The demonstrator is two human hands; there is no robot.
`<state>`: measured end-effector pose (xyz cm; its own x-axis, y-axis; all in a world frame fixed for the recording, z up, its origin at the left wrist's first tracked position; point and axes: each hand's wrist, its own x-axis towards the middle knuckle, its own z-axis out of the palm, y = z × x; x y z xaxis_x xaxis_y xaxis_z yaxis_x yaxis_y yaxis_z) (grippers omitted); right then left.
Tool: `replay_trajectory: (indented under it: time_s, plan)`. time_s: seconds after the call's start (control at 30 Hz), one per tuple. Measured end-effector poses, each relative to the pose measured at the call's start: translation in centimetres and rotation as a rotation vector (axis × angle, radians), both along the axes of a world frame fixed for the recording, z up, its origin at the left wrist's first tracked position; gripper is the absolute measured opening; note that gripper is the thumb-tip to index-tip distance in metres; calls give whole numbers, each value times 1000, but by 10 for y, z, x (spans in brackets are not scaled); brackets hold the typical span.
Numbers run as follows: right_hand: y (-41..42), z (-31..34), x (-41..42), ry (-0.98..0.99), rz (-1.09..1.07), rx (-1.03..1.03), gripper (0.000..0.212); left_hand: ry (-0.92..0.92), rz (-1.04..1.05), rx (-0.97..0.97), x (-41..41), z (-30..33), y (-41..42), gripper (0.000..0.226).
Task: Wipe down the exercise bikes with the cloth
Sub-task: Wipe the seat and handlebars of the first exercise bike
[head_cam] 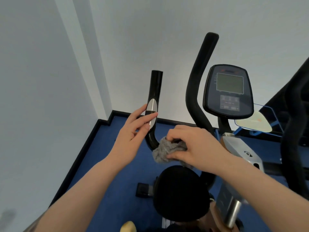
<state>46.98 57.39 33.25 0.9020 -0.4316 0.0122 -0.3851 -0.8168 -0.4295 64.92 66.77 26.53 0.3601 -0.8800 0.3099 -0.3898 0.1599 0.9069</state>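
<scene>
Soft grey cloth (pixel 168 150) bunched in right hand (pixel 192 146), likely light, pliable; left hand (pixel 133 131) loosely steadying rigid handlebar grip (pixel 153 104).

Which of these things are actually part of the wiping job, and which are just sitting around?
Part of the job:
grey cloth, gripped by the right hand
short handlebar, touched by the left hand
long curved handlebar
console
black saddle

Just there:
blue floor
white wall
neighbouring machine
</scene>
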Motion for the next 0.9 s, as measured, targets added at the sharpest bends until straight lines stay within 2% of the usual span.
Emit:
replay_trajectory:
  time_s: [0.2, 0.33, 0.5, 0.57, 0.67, 0.7, 0.9]
  plan:
    - [14, -13, 25, -237, -142, 120, 32, 7, 54, -5, -11, 0, 2, 37]
    - [-4, -6, 5, -104, -59, 115, 30, 99, 37, 36, -7, 2, 4, 47]
    - [11, -10, 27, -213, -72, 142, 21, 187, 26, 35, -10, -2, 4, 51]
    - [5, -3, 11, -107, 12, 61, 20, 176, 28, 63, -12, -5, 5, 55]
    - [-14, 16, -19, 179, 66, -114, 17, 173, 35, 78, -13, -10, 6, 61]
    - [-16, 19, -25, 209, 71, -136, 16, 181, 37, 67, -13, -11, 6, 62]
    - [-1, 6, -22, 67, 89, -90, 20, 223, 81, 5, -23, -14, 3, 64]
